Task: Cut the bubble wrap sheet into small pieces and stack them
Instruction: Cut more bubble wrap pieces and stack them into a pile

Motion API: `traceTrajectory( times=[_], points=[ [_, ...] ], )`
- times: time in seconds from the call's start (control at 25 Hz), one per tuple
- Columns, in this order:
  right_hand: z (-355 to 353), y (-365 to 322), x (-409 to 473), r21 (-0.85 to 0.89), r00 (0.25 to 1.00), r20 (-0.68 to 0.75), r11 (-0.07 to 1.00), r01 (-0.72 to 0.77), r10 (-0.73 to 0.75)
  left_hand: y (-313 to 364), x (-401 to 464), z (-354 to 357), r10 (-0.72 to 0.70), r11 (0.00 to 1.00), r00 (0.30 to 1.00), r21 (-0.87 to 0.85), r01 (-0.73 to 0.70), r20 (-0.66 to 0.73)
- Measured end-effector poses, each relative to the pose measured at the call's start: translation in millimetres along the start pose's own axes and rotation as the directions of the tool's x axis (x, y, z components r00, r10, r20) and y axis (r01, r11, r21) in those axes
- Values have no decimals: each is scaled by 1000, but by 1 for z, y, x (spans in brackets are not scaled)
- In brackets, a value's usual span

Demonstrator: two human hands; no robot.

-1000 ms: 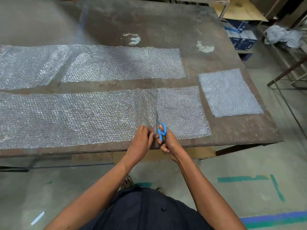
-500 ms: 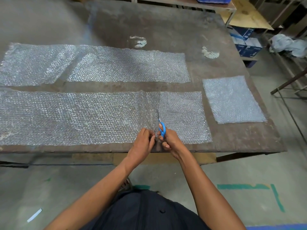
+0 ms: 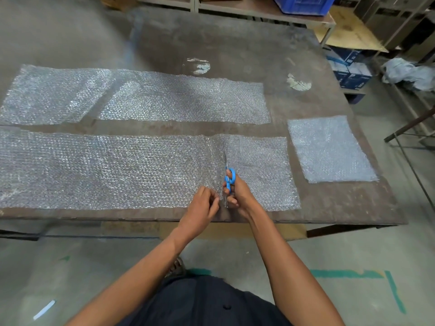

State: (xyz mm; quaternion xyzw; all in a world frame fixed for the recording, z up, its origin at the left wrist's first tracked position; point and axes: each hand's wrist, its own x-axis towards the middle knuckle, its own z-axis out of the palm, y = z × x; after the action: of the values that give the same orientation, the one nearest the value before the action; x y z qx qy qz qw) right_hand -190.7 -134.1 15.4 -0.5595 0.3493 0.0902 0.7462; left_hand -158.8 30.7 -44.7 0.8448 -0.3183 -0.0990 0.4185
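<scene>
Both long clear bubble wrap strips, the near one [image 3: 106,170] and the far one [image 3: 141,97], run off my left edge. My right hand [image 3: 237,194] covers most of the blue-handled scissors [image 3: 229,176]; I can't tell the blades' opening. The blue plastic crate [image 3: 303,4] is cropped at the top.

A worn brown table [image 3: 235,43] is standing on a grey concrete floor [image 3: 353,250] marked with green tape [image 3: 348,274]; metal shelving [image 3: 235,5] is standing beyond the table's far edge.

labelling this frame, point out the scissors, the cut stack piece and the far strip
scissors [image 3: 230,176], head view, blue handle loop
cut stack piece [image 3: 329,149], head view, its middle
far strip [image 3: 183,100], head view, its middle
</scene>
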Motion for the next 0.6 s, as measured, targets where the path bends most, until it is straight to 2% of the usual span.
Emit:
traceTrajectory(
  times=[0.2,0.36,0.6],
  points=[
    [-3,0,5,-22,1000,-14,1000,-9,9,1,0,0,-14,1000,1000,-4,14,5],
    [-2,-12,13,21,997,27,997,-74,74,3,-1,-3,-22,1000,999,-2,22,26],
    [-5,-16,20,30,999,38,999,-32,31,3,0,-4,-34,999,998,-15,34,44]
  ],
)
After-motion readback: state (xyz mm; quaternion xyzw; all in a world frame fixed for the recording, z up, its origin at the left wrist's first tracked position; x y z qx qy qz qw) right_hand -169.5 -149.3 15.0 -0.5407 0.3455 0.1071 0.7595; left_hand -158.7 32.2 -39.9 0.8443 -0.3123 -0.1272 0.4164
